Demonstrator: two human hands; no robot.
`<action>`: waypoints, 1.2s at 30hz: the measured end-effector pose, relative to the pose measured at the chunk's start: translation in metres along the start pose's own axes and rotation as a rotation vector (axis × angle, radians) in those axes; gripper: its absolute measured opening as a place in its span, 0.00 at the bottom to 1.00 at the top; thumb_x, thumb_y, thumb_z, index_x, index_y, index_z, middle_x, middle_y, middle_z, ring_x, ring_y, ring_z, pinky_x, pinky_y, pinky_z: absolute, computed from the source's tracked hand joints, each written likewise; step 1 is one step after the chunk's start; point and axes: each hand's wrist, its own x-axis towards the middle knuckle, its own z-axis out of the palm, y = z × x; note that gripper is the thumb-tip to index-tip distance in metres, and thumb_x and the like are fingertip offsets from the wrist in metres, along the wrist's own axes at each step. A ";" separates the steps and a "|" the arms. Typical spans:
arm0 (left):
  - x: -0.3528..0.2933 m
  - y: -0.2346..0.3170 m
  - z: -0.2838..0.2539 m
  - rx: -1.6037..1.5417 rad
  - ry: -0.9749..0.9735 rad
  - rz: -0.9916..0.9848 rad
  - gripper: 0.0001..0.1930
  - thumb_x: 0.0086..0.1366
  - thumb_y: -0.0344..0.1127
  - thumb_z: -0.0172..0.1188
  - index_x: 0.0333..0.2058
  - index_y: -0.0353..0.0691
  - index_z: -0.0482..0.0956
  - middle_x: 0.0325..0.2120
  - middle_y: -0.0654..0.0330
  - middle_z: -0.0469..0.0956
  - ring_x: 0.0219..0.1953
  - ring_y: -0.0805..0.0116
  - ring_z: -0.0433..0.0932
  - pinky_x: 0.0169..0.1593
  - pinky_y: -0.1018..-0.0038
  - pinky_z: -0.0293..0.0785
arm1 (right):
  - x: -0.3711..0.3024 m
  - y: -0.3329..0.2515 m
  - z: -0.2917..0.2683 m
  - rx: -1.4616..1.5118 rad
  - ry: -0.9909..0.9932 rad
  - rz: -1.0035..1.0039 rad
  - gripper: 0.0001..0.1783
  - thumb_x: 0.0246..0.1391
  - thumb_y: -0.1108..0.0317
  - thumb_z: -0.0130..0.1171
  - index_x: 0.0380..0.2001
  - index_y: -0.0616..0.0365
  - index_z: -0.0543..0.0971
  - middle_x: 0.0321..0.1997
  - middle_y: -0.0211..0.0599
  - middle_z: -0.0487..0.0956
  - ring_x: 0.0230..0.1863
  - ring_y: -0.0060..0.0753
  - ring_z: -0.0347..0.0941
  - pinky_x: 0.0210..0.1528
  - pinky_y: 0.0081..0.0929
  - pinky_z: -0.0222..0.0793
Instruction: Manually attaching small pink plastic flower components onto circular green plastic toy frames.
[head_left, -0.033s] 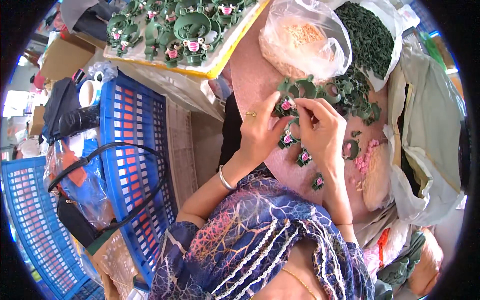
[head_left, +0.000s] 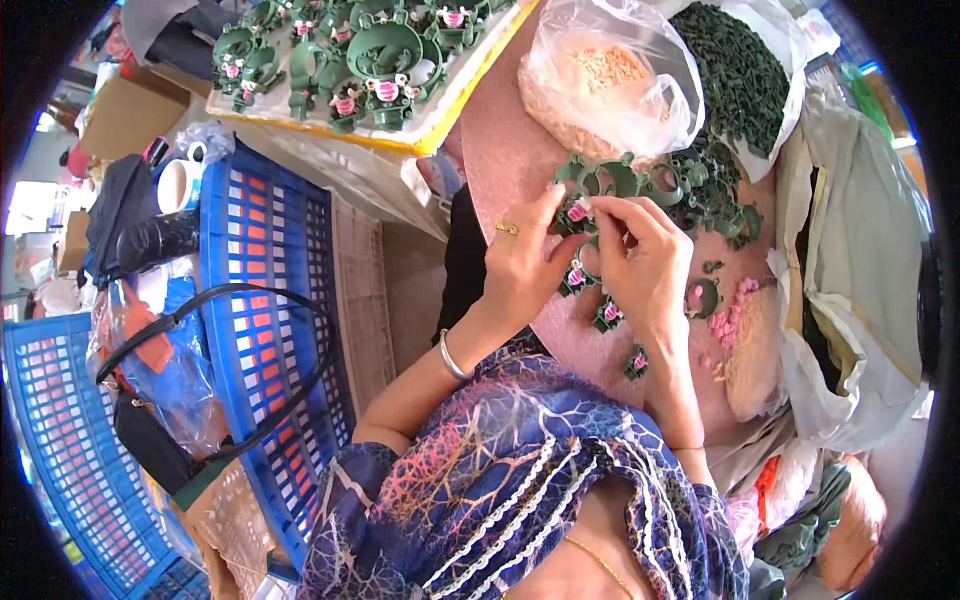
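Between my hands is a small green plastic figure (head_left: 578, 211) with a pink-and-white piece on its front. My left hand (head_left: 518, 262) pinches its left side between thumb and fingers. From the right, the thumb and fingertips of my right hand (head_left: 648, 255) close on the pink-and-white piece; the exact contact is hidden. Just below my fingers lies a similar green figure (head_left: 575, 277), partly covered. Closer to me on the pink tabletop (head_left: 500, 130) are another figure with a pink front (head_left: 607, 316) and one more green figure (head_left: 637, 362).
Beyond my hands, green plastic parts (head_left: 700, 190) are heaped beside a clear bag of pale small pieces (head_left: 610, 90) and a bag of dark green pieces (head_left: 735, 75). Small pink pieces (head_left: 735, 312) lie at right. A yellow-edged tray (head_left: 430, 140) holds several finished-looking figures. Blue baskets (head_left: 265, 330) stand left.
My left hand and the green figure have shifted very slightly to the right. My right hand stays in nearly the same place.
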 end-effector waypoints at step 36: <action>-0.009 0.003 -0.006 -0.327 -0.150 -0.198 0.33 0.51 0.30 0.76 0.55 0.34 0.73 0.41 0.51 0.82 0.41 0.58 0.83 0.43 0.68 0.80 | 0.034 0.007 -0.031 -0.305 -0.248 -0.565 0.22 0.38 0.67 0.64 0.43 0.51 0.84 0.36 0.25 0.83 0.41 0.32 0.74 0.49 0.33 0.64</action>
